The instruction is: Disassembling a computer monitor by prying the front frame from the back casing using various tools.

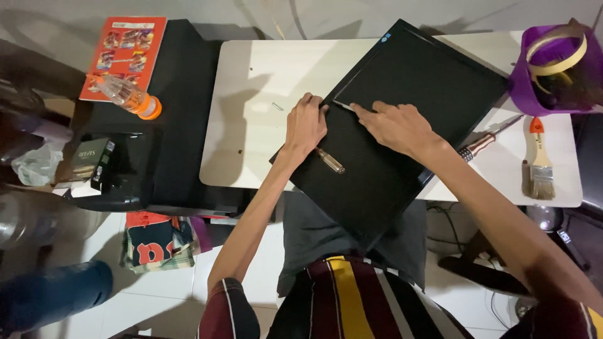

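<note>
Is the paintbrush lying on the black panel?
No, the paintbrush lies on the white table, right of the black panel.

Hidden, cropped and unresolved items

Screwdriver (329, 161) shaft concealed beneath left hand (306, 125); only clear handle exposed. Second screwdriver (488, 139) partly covered by right forearm. Purple bucket (548, 69) cropped at right edge, contents too dark to identify. Small fastener (277, 107) on white table (251, 138) too small to classify.
</note>
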